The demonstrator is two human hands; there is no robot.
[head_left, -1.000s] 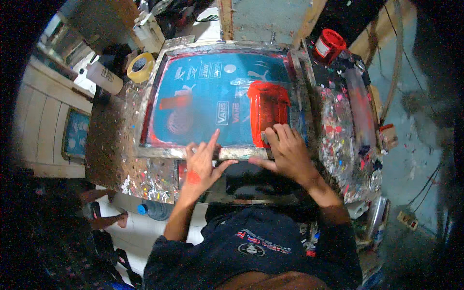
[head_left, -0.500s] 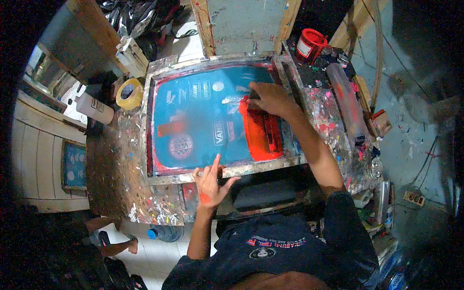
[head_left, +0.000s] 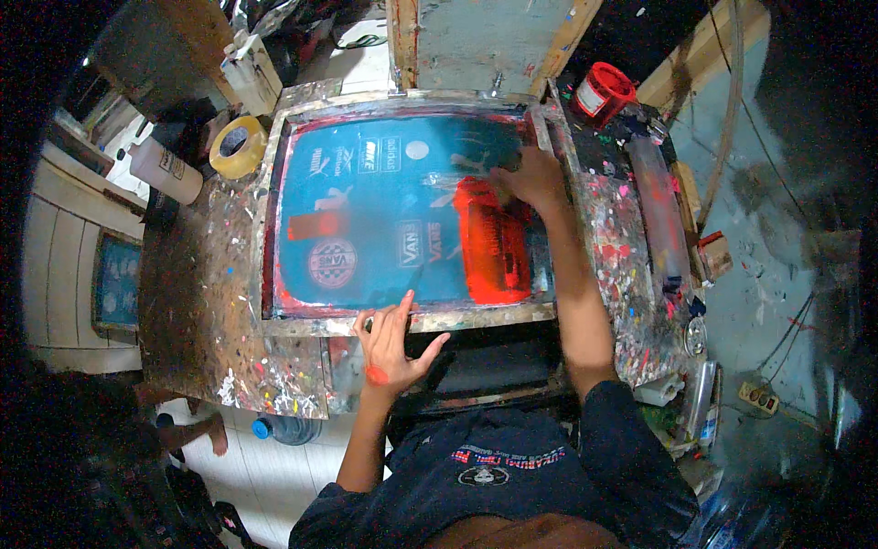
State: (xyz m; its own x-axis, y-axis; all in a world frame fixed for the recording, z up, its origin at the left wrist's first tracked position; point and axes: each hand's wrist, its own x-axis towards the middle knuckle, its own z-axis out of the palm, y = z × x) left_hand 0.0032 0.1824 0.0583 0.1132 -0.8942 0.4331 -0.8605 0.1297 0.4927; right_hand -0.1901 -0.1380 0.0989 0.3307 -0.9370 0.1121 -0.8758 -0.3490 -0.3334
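Note:
A screen-printing frame with blue mesh lies on the worktable, pale designs showing in the mesh. Wet red ink covers a tall patch on its right side, and a smaller red block is at the left. My right hand is closed at the upper right of the wet patch, gripping something small that blur and the fingers hide. At the front rail of the frame is my left hand, palm near the wood, index finger and thumb stretched apart. It holds nothing, and a red smear marks its wrist.
An ink-splattered worktable surrounds the frame. On it are a tape roll, a white bottle and a red ink tub. A clear, red-stained tube lies right. Below stands a water bottle; a person's foot is left.
My right hand has shifted right, from the top of the red ink patch toward its right side. My left hand stays at the front rail. The whole view has shifted slightly.

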